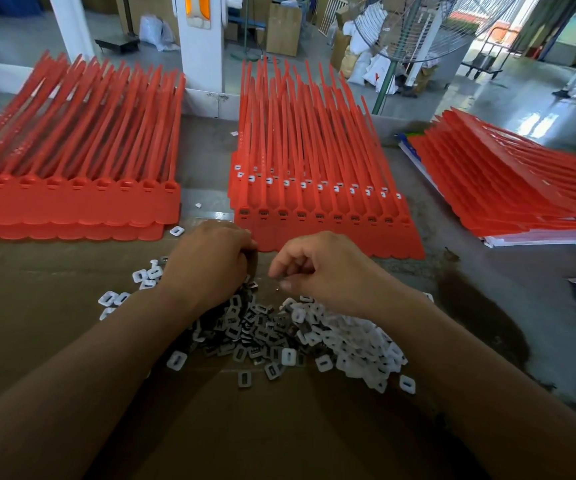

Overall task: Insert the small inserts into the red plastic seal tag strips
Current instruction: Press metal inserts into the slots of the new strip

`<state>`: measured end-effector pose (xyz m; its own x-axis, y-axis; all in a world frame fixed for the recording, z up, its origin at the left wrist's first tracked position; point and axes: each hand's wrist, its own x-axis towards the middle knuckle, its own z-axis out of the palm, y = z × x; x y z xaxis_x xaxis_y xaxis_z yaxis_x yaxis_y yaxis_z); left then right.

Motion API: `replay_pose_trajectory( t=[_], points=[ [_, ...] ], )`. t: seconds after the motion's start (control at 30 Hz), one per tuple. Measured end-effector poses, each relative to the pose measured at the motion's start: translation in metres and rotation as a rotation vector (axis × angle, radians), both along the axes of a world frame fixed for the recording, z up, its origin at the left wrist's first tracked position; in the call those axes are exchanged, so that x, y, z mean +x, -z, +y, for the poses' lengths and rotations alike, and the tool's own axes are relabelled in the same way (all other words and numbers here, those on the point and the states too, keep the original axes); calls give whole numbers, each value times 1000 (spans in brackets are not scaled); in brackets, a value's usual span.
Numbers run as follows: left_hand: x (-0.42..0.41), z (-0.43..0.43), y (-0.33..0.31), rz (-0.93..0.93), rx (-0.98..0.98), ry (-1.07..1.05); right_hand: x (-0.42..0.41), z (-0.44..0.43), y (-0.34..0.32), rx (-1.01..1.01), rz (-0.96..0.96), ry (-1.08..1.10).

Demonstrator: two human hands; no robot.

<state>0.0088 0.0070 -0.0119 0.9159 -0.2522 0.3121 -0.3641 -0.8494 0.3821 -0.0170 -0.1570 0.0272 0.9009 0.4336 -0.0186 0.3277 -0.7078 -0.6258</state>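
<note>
A pile of small white and dark inserts point(300, 336) lies on brown cardboard point(279, 427) in front of me. My left hand point(210, 261) is curled knuckles-up at the pile's far edge, its fingers closed over some inserts; what sits in the palm is hidden. My right hand point(324, 268) hovers just beyond the pile, thumb and forefinger pinching a tiny insert point(277, 288). Right behind both hands lies the middle stack of red seal tag strips point(321, 233), with a row of sockets along its near heads and white inserts showing in the rows behind.
Another stack of red strips point(72, 209) lies at the left and a third point(508, 192) at the right on white papers point(542, 239). Loose inserts point(176, 231) lie between the stacks. A white pillar point(201, 43) and a fan point(414, 29) stand beyond the table.
</note>
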Motion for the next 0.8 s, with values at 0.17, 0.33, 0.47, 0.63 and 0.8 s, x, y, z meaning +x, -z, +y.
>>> replay_pose_trajectory(
  t=[0.17, 0.33, 0.47, 0.63, 0.8],
  points=[
    [1, -1, 0, 7, 2, -14, 5, -11, -5, 61, -33, 59],
    [1, -1, 0, 15, -11, -14, 24, -48, -11, 68, -160, 237],
    [1, -1, 0, 31, -13, -9, 39, -86, -6, 117, -220, 474],
    [1, 0, 1, 38, -20, -10, 52, -127, 8, 167, -249, 738],
    [1, 0, 0, 20, -14, -6, 63, -141, 22, 203, -226, 787]
  ],
)
